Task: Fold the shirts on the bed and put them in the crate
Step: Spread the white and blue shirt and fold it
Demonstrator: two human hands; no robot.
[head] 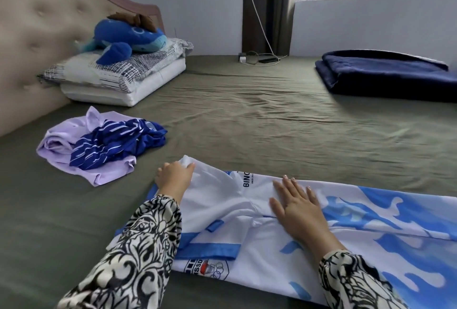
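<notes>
Folding is under way on the white and blue shirt (309, 229), which lies spread across the near edge of the bed (259, 116), running from about 7 o'clock out to 3 o'clock in the view. The left hand (174, 178) sits at the shirt's far-left corner, around 9 o'clock from the right hand; its fingers curl over a bunched bit of white fabric, probably a sleeve or shoulder, and appear to pinch it. The right hand (296, 206) lies flat on the chest of the shirt, fingers straight and spread, palm down, pressing the cloth and holding nothing.

To do this step well, the judgement is simple: keep that flat right palm planted as an anchor, draw the pinched corner in over the body in one clean pull, and line the edge up with the blue-trimmed sleeve already lying across the front. Then smooth outward, because the cloth near the collar looks rumpled.

Waiting at 10 o'clock, well apart from the shirt in hand, are a lilac shirt (61, 145) with a blue striped shirt (116, 140) heaped on it, both unfolded. The crate is nowhere in view, so nothing can be said of where it stands.
</notes>
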